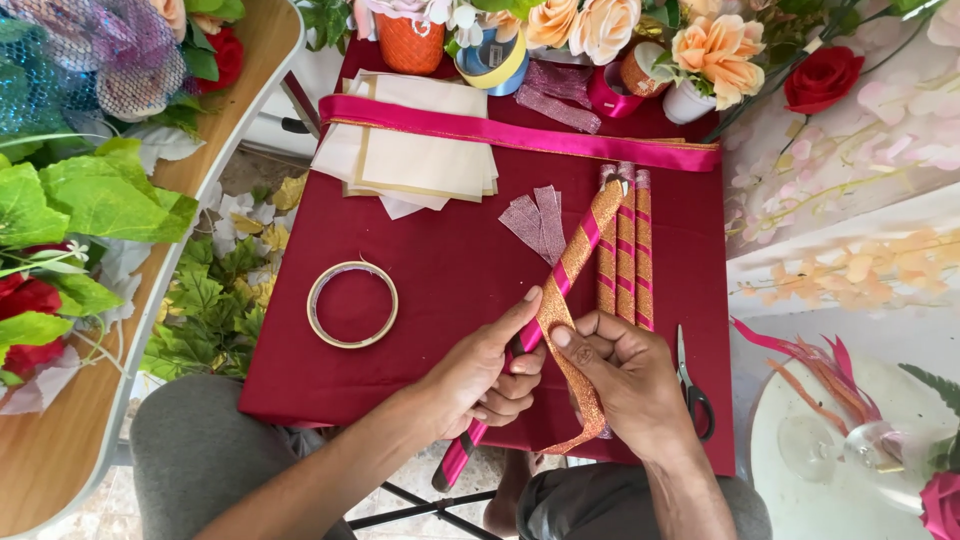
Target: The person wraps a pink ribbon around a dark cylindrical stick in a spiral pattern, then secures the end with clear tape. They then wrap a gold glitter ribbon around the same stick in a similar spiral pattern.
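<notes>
The left hand grips a pink rod slanting up and away from it, while the right hand pinches an orange glitter ribbon wound around that rod. If the pinch slackens, the wrap would likely loosen and its spacing drift. Beyond the right hand lie two finished striped rods; left of the left hand, a tape ring rests on the maroon-clothed table, amid artificial flowers.

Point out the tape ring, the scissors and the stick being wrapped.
tape ring (318, 287): head view, on its left rim.
scissors (694, 397): head view, on the dark handle.
pink stick (577, 251): head view, on its glitter-wrapped upper part.
</notes>
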